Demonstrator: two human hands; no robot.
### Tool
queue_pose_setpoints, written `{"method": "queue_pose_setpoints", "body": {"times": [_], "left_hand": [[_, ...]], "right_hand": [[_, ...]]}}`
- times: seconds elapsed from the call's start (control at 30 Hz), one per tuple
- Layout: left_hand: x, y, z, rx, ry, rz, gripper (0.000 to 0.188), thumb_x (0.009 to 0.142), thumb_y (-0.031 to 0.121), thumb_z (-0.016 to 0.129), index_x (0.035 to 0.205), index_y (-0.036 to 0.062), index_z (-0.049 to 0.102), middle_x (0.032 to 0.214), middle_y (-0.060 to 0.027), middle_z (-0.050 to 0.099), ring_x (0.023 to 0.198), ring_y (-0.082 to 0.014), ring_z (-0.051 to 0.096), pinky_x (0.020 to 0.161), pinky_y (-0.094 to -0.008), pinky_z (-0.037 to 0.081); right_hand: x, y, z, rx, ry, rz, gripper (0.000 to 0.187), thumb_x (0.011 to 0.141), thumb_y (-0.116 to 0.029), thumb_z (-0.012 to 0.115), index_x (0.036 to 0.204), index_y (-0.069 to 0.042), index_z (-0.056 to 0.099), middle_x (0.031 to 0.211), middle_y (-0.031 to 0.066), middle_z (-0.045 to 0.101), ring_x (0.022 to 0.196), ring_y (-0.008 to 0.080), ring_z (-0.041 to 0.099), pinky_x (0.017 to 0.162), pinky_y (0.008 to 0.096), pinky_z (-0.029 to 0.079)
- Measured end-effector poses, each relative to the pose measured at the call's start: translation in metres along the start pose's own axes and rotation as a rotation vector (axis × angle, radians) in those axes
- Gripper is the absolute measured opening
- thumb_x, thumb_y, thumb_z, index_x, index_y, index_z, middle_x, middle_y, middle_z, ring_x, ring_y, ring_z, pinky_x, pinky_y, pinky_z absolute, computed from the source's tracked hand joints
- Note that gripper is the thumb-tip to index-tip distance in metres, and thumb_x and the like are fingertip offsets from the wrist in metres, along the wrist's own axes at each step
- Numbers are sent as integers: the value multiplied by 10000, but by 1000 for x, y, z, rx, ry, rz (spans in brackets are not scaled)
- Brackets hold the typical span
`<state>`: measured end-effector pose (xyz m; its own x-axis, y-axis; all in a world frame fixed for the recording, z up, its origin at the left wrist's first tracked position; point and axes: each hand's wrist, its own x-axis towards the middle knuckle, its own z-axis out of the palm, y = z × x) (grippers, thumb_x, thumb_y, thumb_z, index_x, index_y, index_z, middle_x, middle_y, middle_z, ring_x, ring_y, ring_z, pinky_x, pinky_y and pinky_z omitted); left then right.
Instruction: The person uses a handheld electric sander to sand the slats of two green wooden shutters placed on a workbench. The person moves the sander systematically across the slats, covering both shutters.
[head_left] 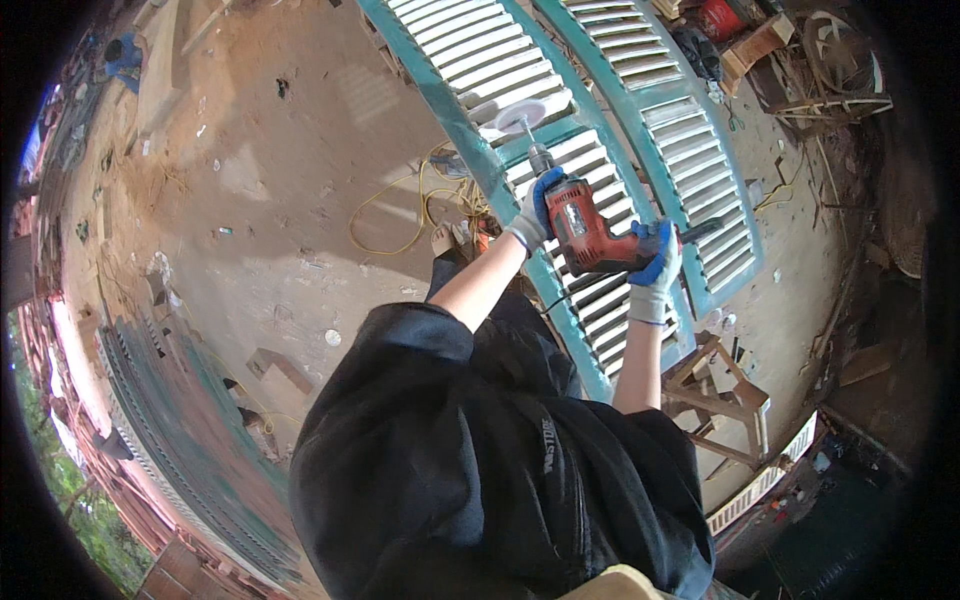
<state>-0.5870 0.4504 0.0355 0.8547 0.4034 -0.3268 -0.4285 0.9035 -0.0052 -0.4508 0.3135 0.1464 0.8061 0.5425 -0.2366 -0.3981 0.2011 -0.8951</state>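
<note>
A red and black power drill (588, 232) is held in both of my gloved hands. My left hand (540, 210) is closed around its front end, just behind the chuck. My right hand (656, 268) wraps the rear handle. A round, pale sanding disc (520, 117) is fitted in the chuck. It lies over the rail and slats of a green louvred shutter (425, 75); whether it touches the wood I cannot tell. Paler, whitish slats fill the shutter's frame. A second green louvred shutter (692, 150) lies alongside on the right.
A yellow cord (385, 250) coils on the dirt floor left of the shutters. A wooden trestle (745, 405) stands at the lower right. Stacked green panels (185, 420) lie at the left. At the far left is another person (125, 62). A red container (718, 18) sits far right.
</note>
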Motion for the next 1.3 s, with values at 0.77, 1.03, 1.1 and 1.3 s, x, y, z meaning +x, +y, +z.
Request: {"method": "queue_pose_setpoints", "body": {"times": [0.77, 1.03, 1.1, 1.3], "left_hand": [[4, -4, -36, 384, 769, 106, 231, 794, 296, 625, 827, 71, 586, 696, -75, 621, 569, -212, 621, 541, -377, 528], [58, -41, -23, 140, 560, 30, 211, 841, 323, 523, 752, 133, 540, 693, -68, 617, 567, -244, 589, 564, -400, 503], [77, -47, -18, -3, 433, -13, 288, 835, 374, 503, 825, 94, 571, 733, -96, 615, 642, -282, 602, 659, -453, 504], [162, -86, 3, -51, 314, 4, 347, 826, 421, 521, 878, 85, 593, 768, -96, 628, 692, -277, 612, 716, -436, 509]], "right_hand": [[-11, 75, -45, 140, 84, 180, 145, 864, -190, 577, 765, -90, 545, 690, 21, 528, 657, 162, 528, 782, 429, 476], [68, 37, -74, -15, -35, 122, 150, 860, -172, 600, 782, -53, 552, 702, 37, 547, 619, 154, 542, 700, 372, 505], [97, 27, -76, 11, -147, 74, 136, 841, -162, 629, 845, -35, 584, 725, 47, 586, 620, 141, 573, 621, 315, 513], [162, -22, -94, -113, -130, 85, 147, 819, -144, 648, 878, -13, 619, 770, 74, 626, 640, 152, 605, 621, 307, 514]]}}
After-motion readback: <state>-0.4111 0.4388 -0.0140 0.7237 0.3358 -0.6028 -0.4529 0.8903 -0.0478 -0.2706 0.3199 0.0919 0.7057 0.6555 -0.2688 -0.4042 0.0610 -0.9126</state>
